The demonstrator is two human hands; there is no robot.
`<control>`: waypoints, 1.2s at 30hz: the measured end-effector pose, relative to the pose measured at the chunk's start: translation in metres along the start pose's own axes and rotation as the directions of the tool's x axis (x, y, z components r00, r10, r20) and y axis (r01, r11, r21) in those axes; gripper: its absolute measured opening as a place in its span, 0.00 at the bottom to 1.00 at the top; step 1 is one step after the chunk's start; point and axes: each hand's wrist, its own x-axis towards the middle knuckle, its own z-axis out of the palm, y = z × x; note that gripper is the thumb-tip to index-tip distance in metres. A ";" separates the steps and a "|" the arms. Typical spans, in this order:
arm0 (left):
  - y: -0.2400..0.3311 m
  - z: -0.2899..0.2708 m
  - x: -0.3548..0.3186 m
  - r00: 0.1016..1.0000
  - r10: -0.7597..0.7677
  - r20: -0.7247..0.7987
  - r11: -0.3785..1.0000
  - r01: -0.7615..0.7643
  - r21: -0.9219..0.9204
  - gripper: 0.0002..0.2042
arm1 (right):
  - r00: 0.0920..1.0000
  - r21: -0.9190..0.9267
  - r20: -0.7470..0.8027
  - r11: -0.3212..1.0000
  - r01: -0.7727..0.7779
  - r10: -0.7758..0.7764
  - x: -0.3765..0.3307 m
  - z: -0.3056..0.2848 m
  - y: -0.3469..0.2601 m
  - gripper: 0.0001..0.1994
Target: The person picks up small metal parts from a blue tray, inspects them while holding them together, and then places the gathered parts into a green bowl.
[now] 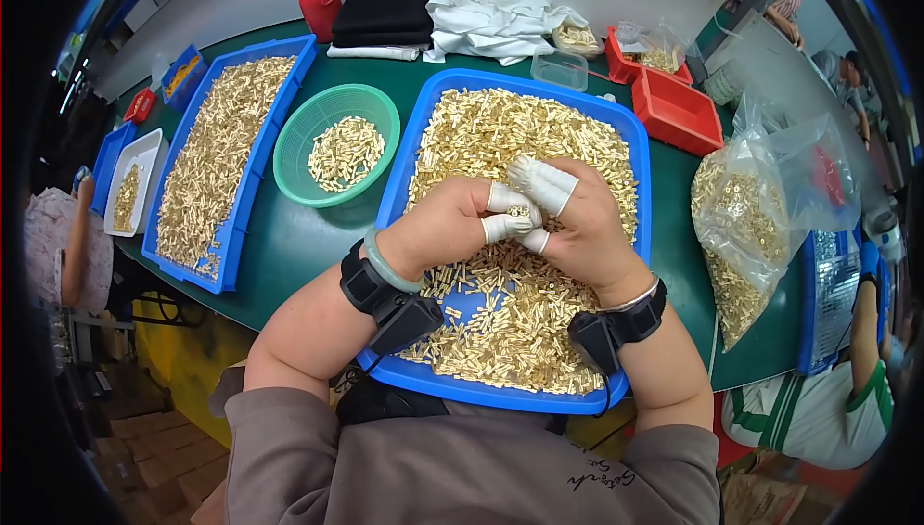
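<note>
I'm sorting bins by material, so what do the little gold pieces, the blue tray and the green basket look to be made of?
The gold pieces look like brass or plated metal: they show a shiny yellow glint. The blue tray seems to be moulded plastic, with a smooth, even colour. The green basket also looks plastic, with perforated mesh walls.

A tray [630,130] of metal pieces [481,130] lies centre; a basket [298,130] sits left of it, a second tray [245,198] further left, a bag [746,227] right
</note>
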 end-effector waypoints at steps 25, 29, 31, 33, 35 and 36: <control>0.002 -0.001 0.004 0.980 0.188 -0.067 0.975 -0.178 0.131 0.06 | 0.996 0.057 -0.003 0.995 -0.087 0.088 0.000 0.002 -0.004 0.23; -0.001 -0.001 0.005 0.992 0.105 -0.072 0.994 -0.106 0.001 0.07 | 0.998 0.025 0.044 0.999 -0.035 0.034 0.001 -0.001 -0.001 0.25; 0.002 -0.002 0.005 0.998 0.051 -0.046 0.998 -0.052 -0.025 0.07 | 1.000 0.011 0.027 1.000 -0.004 0.004 0.001 0.000 0.000 0.24; 0.005 -0.005 0.004 0.999 -0.052 0.005 0.996 0.053 -0.067 0.07 | 0.998 -0.017 -0.007 0.998 0.064 -0.065 0.001 0.001 0.000 0.22; 0.006 -0.007 0.004 0.995 -0.091 0.040 0.992 0.094 -0.089 0.07 | 0.996 -0.026 0.005 0.996 0.088 -0.088 0.002 -0.002 -0.001 0.22; 0.006 -0.008 0.004 0.989 -0.128 0.070 0.985 0.135 -0.109 0.07 | 0.993 -0.032 0.018 0.993 0.115 -0.115 0.003 -0.004 -0.003 0.22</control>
